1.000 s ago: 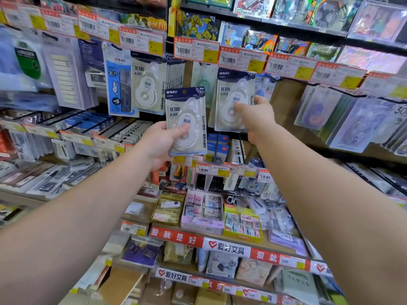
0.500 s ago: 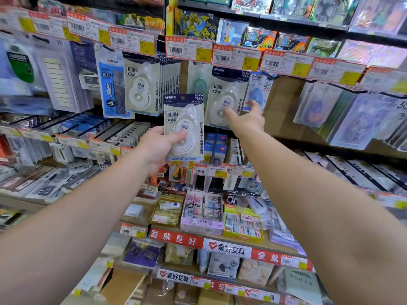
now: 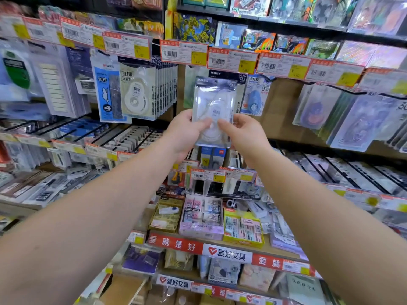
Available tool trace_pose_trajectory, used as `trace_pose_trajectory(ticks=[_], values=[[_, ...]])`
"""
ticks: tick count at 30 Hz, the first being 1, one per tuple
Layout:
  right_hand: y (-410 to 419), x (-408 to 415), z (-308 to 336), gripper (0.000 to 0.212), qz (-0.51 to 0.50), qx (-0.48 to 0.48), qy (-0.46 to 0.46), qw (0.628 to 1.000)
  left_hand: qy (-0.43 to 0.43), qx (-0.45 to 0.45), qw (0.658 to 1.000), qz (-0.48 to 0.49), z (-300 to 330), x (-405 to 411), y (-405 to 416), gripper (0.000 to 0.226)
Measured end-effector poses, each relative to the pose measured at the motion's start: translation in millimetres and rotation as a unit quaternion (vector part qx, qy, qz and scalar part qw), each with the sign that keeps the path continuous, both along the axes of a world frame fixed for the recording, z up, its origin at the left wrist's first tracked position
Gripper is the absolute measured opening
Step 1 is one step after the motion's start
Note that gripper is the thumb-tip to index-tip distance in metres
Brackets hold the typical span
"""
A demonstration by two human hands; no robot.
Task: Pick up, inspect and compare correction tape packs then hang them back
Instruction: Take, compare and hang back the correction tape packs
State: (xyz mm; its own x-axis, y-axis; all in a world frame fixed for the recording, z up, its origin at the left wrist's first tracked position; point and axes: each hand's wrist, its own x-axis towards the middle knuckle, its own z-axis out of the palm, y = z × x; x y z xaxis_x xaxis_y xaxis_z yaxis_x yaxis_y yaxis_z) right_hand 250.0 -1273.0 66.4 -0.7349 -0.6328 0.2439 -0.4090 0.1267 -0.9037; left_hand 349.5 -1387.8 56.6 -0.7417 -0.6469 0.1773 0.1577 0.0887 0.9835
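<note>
Now the right hand has come off the hanging packs to join the left hand; both pinch one blurred correction tape pack before the pegs, probably about to rehang it.

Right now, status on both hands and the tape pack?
Left hand and right hand both grip one correction tape pack. Held off the hook, blurred. Hanging pack directly behind.
</note>
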Motion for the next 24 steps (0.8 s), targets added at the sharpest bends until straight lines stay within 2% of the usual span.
trace_pose_trajectory(ticks=[3,7,13,15,18,19,24], values=[[-0.2,-6.6,3.1,0.055,-0.017,-0.014,0.002,1.0,0.003,-0.015,1.0,0.005,9.9,-7.1,3.5,0.032],[1.1,-13.7,7.7,0.037,-0.017,-0.04,-0.001,0.999,-0.002,-0.035,0.999,0.02,18.3,-14.6,6.2,0.034],[-3.2,-15.3,23.4,0.057,-0.029,-0.047,-0.003,0.998,0.019,0.018,1.0,0.0,31.8,-22.5,5.6,0.032],[-3.5,-16.0,24.1,0.051,-0.023,-0.046,-0.01,0.999,0.021,0.03,0.999,-0.005,32.2,-22.1,6.2,0.03],[-0.7,-14.6,25.3,0.018,-0.016,-0.055,-0.028,0.998,0.024,0.04,0.999,-0.01,33.6,-20.6,7.7,0.028],[0.3,-14.8,25.9,0.013,-0.015,-0.06,-0.033,0.998,0.022,0.041,0.999,-0.01,35.0,-20.6,8.2,0.028],[-0.8,-16.9,27.2,0.018,-0.022,-0.074,-0.05,0.996,0.021,0.032,0.999,0.001,41.0,-21.6,10.3,0.02]])
